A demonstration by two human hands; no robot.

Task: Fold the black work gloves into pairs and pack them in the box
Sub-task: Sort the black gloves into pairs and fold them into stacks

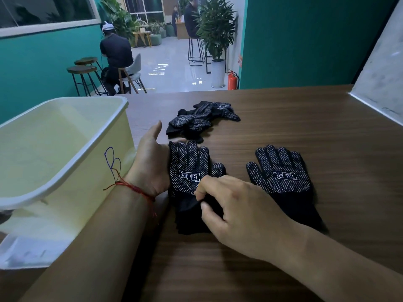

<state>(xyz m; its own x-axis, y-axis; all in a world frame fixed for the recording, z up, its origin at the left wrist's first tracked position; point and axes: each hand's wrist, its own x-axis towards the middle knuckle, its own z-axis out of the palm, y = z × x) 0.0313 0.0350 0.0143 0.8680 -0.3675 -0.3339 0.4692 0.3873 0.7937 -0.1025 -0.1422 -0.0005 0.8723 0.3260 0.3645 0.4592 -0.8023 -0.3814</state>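
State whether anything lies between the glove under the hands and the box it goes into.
Only the left hand lies between the glove and the box, resting against the glove's edge. Nothing else visible does.

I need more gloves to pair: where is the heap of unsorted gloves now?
In the head view the glove heap lies near centre, just beyond the left hand and right of the box.

Dark wood table (pixel 305 127). Cream box (pixel 87 203) on my left. Before me, flat: left glove (pixel 187 162), right glove (pixel 281 171), apart. Loose glove pile (pixel 200 118) farther back.
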